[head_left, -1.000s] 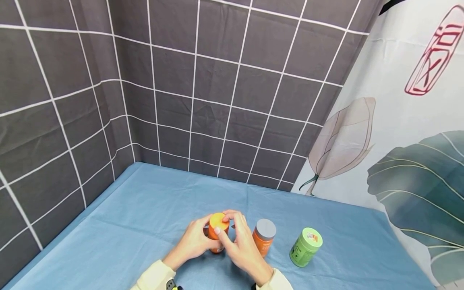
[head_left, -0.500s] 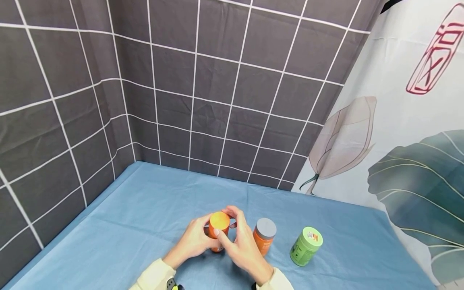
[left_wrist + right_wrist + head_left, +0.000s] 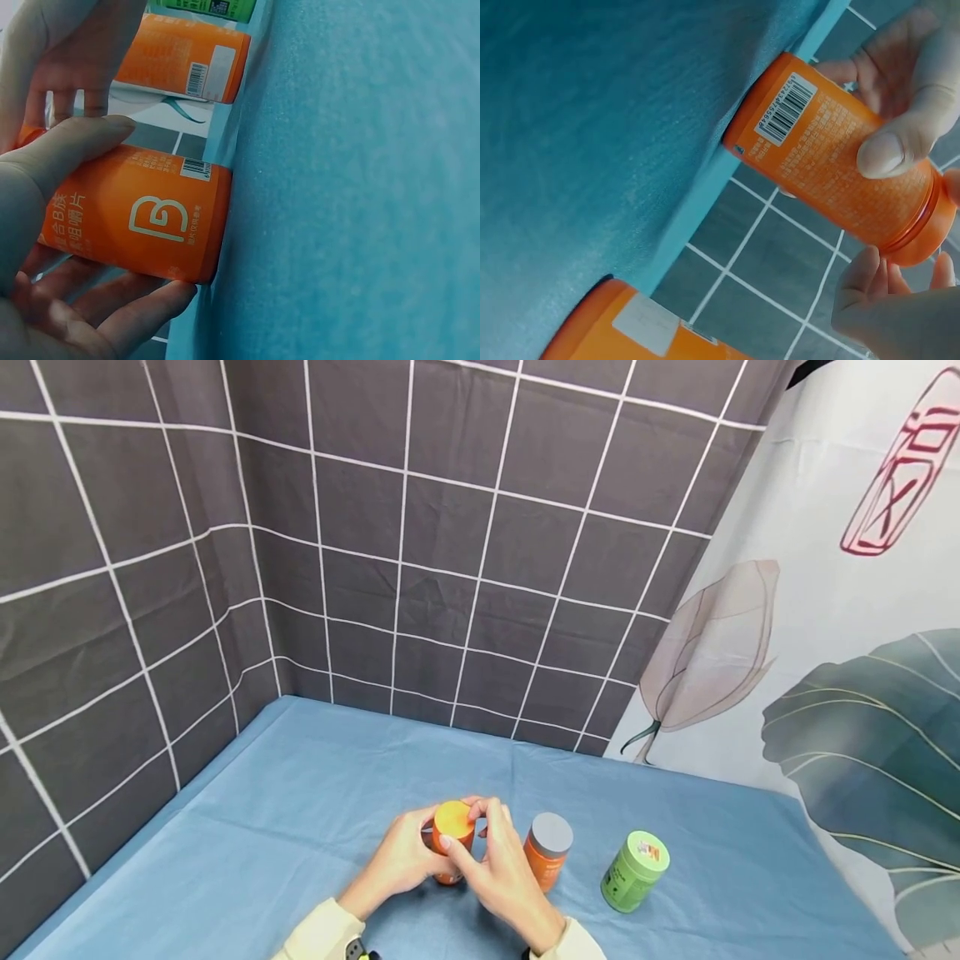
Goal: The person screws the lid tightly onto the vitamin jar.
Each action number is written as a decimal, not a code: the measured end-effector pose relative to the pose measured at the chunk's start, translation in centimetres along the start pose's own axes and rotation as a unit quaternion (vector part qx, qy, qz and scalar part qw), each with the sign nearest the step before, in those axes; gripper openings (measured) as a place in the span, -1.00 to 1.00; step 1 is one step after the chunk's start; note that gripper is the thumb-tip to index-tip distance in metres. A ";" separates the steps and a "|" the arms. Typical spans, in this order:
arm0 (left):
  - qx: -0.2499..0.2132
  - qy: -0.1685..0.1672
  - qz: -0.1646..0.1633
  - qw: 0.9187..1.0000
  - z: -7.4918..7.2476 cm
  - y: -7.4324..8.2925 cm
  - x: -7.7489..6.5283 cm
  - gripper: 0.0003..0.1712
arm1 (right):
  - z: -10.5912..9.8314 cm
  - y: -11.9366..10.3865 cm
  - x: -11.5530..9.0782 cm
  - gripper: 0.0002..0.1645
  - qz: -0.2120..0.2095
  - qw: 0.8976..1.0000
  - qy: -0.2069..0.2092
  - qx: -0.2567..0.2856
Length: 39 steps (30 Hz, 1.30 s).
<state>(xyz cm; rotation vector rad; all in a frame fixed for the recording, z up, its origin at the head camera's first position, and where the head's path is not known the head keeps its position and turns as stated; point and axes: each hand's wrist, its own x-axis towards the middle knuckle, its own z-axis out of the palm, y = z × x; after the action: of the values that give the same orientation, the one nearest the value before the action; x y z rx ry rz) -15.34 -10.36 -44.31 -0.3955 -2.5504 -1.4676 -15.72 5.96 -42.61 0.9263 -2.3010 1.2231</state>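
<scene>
An orange bottle (image 3: 150, 217) with white lettering and a yellow-orange lid (image 3: 453, 817) stands upright on the blue cloth. My left hand (image 3: 405, 857) grips its body, thumb on one side and fingers on the other. At the top, the thumb and fingers of my right hand (image 3: 497, 870) pinch the lid's rim. In the right wrist view the lid (image 3: 924, 234) sits on the bottle's neck, with a barcode label (image 3: 786, 108) near the base. Just right of my right hand is a second orange bottle (image 3: 546, 860) with a grey lid (image 3: 551, 833), partly hidden by that hand.
A green jar (image 3: 628, 878) with a green lid stands farther right. Blue cloth (image 3: 315, 777) covers the table. A dark grid-patterned curtain (image 3: 450, 552) hangs behind and to the left, and a white leaf-print curtain (image 3: 810, 602) hangs at right.
My right fingers shift around the lid's rim, reaching to its far side half a second ago and drawn back to its right edge now. The left hand and bottle stay nearly still.
</scene>
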 end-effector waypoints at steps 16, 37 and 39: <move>-0.018 -0.022 -0.014 0.999 -0.2 -0.2 -0.1 -0.33 | -0.3 0.4 -0.2 -0.42 -0.032 0.999 -0.040 -0.010; 0.038 0.024 0.009 0.999 0.3 0.3 -0.1 -0.35 | -0.4 -0.5 -0.1 -0.51 0.024 0.999 -0.004 -0.039; 0.044 0.028 0.009 0.999 0.4 0.4 -0.1 -0.37 | -0.3 -0.6 -0.2 -0.50 0.027 0.999 -0.002 -0.041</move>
<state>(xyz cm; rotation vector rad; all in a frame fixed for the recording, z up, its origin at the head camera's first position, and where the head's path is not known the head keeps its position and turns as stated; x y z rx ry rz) -15.15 -9.89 -44.23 -0.3578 -2.5495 -1.3347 -15.18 6.04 -42.19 0.8443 -2.3747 1.1409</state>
